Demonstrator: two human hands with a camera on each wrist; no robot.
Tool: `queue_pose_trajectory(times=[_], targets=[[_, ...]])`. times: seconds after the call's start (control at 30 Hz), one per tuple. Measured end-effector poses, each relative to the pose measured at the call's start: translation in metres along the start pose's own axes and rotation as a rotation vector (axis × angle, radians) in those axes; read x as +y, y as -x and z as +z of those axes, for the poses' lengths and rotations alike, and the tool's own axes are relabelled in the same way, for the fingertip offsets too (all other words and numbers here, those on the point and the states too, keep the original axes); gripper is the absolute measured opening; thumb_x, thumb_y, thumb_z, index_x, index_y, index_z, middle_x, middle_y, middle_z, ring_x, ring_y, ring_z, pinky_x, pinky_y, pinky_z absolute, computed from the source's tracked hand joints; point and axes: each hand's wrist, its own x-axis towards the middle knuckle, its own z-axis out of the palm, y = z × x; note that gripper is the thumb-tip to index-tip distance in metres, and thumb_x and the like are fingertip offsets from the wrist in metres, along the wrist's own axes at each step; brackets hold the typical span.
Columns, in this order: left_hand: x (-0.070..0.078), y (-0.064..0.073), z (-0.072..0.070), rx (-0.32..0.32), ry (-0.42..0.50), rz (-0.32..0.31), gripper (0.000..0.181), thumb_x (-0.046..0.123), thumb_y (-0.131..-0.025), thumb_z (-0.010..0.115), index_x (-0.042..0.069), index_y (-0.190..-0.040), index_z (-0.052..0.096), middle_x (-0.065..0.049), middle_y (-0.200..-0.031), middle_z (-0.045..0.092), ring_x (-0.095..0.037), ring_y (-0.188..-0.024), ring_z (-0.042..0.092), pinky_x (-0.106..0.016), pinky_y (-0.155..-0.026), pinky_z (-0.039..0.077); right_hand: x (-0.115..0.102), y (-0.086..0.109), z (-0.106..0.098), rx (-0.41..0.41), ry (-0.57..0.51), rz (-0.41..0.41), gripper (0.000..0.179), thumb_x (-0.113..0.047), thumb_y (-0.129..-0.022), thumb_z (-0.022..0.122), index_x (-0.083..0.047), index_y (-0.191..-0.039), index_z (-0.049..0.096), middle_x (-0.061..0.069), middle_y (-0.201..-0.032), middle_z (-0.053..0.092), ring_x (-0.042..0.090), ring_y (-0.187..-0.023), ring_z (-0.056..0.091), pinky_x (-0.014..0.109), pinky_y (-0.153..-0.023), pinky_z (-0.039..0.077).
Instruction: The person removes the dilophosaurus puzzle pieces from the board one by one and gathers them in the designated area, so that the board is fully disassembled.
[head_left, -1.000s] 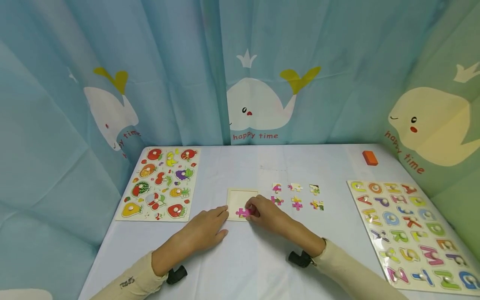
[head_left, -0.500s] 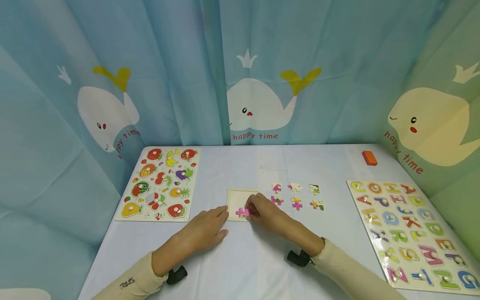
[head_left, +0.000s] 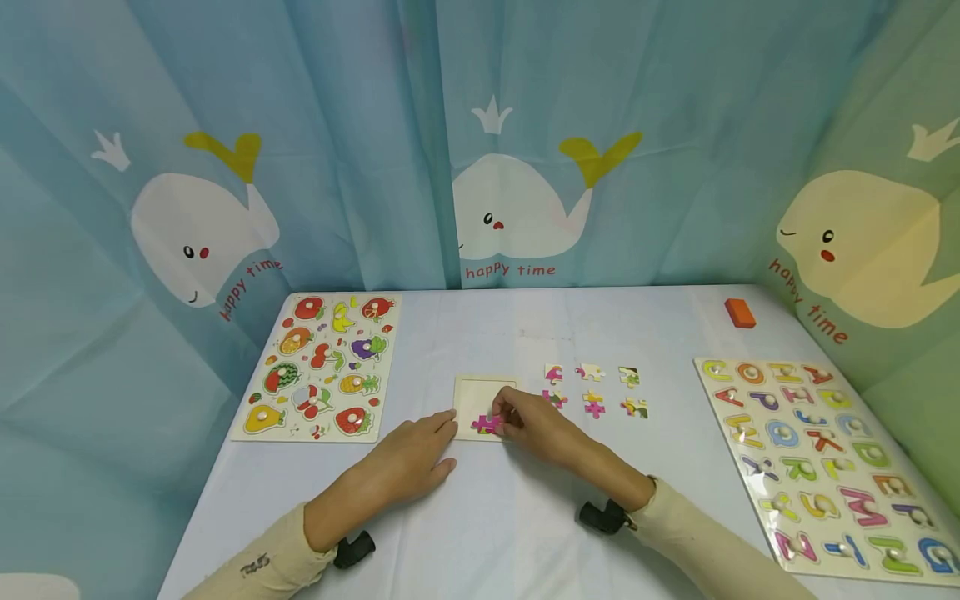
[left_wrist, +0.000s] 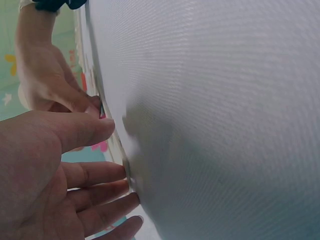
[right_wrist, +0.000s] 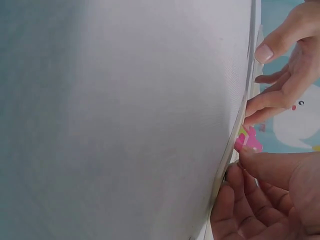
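Observation:
A small square wooden puzzle tray (head_left: 472, 396) lies on the white tablecloth in the head view. A pink jigsaw piece (head_left: 484, 424) with some yellow sits at its front edge. My right hand (head_left: 538, 427) pinches this piece between thumb and curled fingers, which cover its right part; the right wrist view also shows the pink piece (right_wrist: 251, 141) at the thumb tip. My left hand (head_left: 408, 458) rests flat beside the tray, fingertips touching its left edge. Its fingers (left_wrist: 100, 192) are stretched and slightly spread in the left wrist view, holding nothing.
Several loose jigsaw pieces (head_left: 593, 406) lie in two rows right of the tray. A fruit knob board (head_left: 345, 333) lies at the left, a letter knob board (head_left: 765, 442) at the right. An orange block (head_left: 740, 313) sits at the back right. Whale-print curtains (head_left: 360, 167) surround the table.
Both hands stay in nearly the same places, the right fingers still on the pink piece. The left curtain has shifted, showing more of its whale print.

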Motion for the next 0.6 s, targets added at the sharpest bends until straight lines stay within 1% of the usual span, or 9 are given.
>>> queue_pose_trajectory(times=[0.13, 0.27, 0.43, 0.53, 0.6], targets=[[0.0, 0.0, -0.001, -0.004, 0.006, 0.004, 0.054, 0.025, -0.102, 0.069, -0.005, -0.145, 0.057, -0.018, -0.156, 0.054, -0.033, -0.143, 0.054, -0.051, -0.112, 0.049, 0.002, 0.001, -0.003, -0.009, -0.043, 0.015, 0.012, -0.005, -0.1, 0.071, -0.012, -0.105, 0.063, -0.004, -0.096, 0.069, 0.011, -0.092, 0.065, 0.026, -0.081, 0.056], [0.0, -0.001, -0.001, -0.008, 0.0, 0.003, 0.054, 0.026, -0.103, 0.069, -0.005, -0.145, 0.057, -0.018, -0.156, 0.054, -0.033, -0.143, 0.054, -0.05, -0.113, 0.049, 0.003, 0.006, -0.013, 0.015, -0.097, 0.032, 0.008, -0.007, -0.102, 0.069, -0.013, -0.106, 0.064, -0.002, -0.097, 0.07, 0.012, -0.092, 0.066, 0.025, -0.077, 0.055], [0.0, -0.001, 0.0, -0.005, -0.001, -0.003, 0.054, 0.027, -0.102, 0.069, -0.004, -0.146, 0.057, -0.017, -0.157, 0.054, -0.032, -0.143, 0.054, -0.051, -0.113, 0.049, 0.005, 0.017, -0.036, 0.061, -0.123, 0.062, 0.012, -0.004, -0.101, 0.068, -0.013, -0.108, 0.065, 0.001, -0.098, 0.069, 0.016, -0.092, 0.066, 0.026, -0.074, 0.056], [0.0, 0.0, 0.001, 0.001, 0.006, -0.001, 0.054, 0.026, -0.102, 0.069, -0.005, -0.145, 0.057, -0.018, -0.156, 0.054, -0.033, -0.143, 0.054, -0.052, -0.113, 0.049, 0.011, 0.028, -0.055, 0.077, -0.118, 0.078, 0.012, -0.003, -0.101, 0.069, -0.012, -0.108, 0.065, 0.002, -0.099, 0.069, 0.016, -0.093, 0.066, 0.027, -0.074, 0.056], [0.0, 0.0, 0.001, 0.002, 0.006, -0.002, 0.054, 0.026, -0.102, 0.068, -0.005, -0.146, 0.057, -0.018, -0.157, 0.054, -0.033, -0.143, 0.054, -0.052, -0.113, 0.048, 0.018, 0.037, -0.067, 0.089, -0.106, 0.081, 0.011, -0.002, -0.1, 0.069, -0.011, -0.106, 0.066, 0.001, -0.098, 0.069, 0.016, -0.093, 0.065, 0.027, -0.077, 0.055]])
